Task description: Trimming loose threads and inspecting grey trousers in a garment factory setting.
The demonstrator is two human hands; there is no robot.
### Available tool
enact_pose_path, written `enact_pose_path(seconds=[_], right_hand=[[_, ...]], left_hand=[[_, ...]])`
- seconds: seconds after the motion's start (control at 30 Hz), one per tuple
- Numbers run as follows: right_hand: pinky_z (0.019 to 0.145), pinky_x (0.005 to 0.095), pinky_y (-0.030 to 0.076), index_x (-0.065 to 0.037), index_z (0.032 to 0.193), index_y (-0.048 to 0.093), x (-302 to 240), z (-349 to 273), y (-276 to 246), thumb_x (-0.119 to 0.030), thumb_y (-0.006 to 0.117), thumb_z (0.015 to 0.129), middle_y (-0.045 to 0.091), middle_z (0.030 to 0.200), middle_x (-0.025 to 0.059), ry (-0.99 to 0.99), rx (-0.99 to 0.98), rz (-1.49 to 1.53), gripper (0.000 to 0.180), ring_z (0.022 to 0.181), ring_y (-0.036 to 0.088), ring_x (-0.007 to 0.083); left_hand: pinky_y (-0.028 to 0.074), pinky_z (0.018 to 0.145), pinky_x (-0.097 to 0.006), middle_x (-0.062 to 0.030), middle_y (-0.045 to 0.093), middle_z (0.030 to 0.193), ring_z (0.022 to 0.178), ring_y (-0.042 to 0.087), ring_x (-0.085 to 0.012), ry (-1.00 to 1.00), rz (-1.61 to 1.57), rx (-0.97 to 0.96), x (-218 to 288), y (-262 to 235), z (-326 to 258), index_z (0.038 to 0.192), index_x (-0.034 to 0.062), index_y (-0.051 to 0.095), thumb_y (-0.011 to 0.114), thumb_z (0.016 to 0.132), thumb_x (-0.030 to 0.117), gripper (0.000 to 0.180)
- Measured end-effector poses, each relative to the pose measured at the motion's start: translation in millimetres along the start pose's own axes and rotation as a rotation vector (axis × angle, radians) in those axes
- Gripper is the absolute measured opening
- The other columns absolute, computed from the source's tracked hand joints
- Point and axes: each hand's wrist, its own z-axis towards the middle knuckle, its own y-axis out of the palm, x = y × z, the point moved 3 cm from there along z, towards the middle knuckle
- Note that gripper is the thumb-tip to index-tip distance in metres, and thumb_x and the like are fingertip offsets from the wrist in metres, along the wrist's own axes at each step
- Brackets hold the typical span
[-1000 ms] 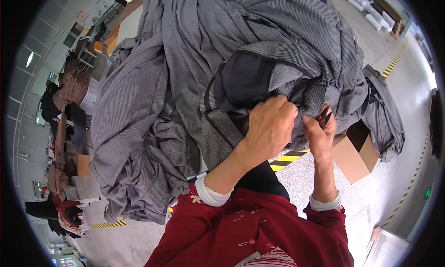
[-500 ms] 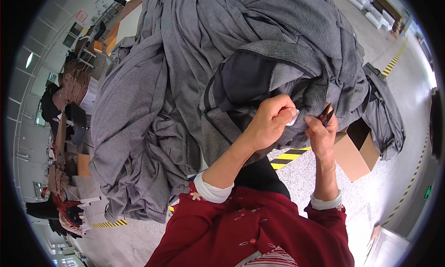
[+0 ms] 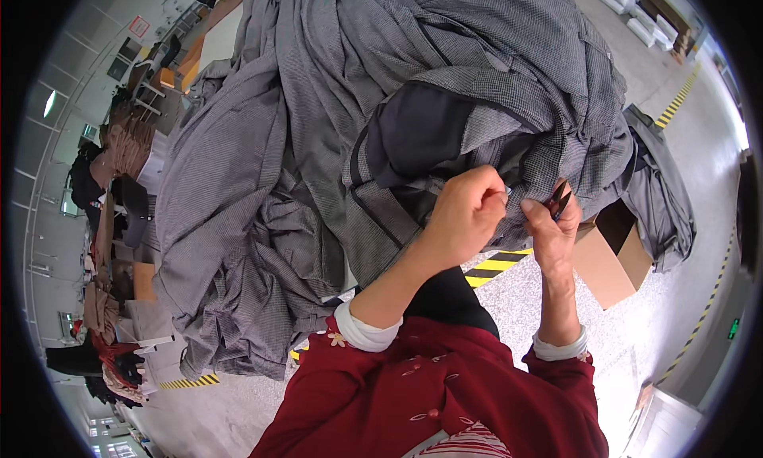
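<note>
Grey checked garment [image 3: 445,140] lay atop a heaped fabric pile [image 3: 262,219]; the left hand [image 3: 467,213] was clamped on its edge, pulling it taut, so the right hand [image 3: 552,223], closed around small snips [image 3: 560,199], could reach it.

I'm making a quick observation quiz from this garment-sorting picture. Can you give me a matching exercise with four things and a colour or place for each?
Things:
1. fabric pile
2. cardboard box
3. left hand
4. right hand

Descriptions:
a. brown, open, on the floor at right
b. grey checked, heaped high
c. holds a small dark tool
d. closed into a fist on the cloth

Pairs: 1-b, 2-a, 3-d, 4-c
</note>
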Motion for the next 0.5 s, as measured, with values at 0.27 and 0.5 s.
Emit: enact_pose_path(seconds=[0.27,0.5], right_hand=[[0.038,0.0186,0.026,-0.01,0.073,0.045,6.3,-1.7,0.8,0.006,0.058,0.074,0.039,0.053,-0.0071,0.17,0.037,0.225,0.021,0.042,0.033,0.0015],[0.038,0.0178,0.025,-0.011,0.074,0.047,9.3,-3.4,-1.2,0.006,0.059,0.074,0.04,0.053,-0.0078,0.204,0.031,0.294,0.02,0.042,0.033,0.0011]], left_hand=[[0.035,0.054,-0.019,0.0037,0.048,0.065,0.061,0.041,-0.002,-0.371,-0.643,-0.14,-10.9,-0.4,0.4,0.072,0.0013,0.05,0.054,0.081,0.005,0.011],[0.035,0.055,-0.018,0.0042,0.046,0.065,0.062,0.041,-0.0016,-0.329,-0.634,-0.139,-12.8,0.4,-1.3,0.072,0.0018,0.05,0.055,0.081,0.006,0.012]])
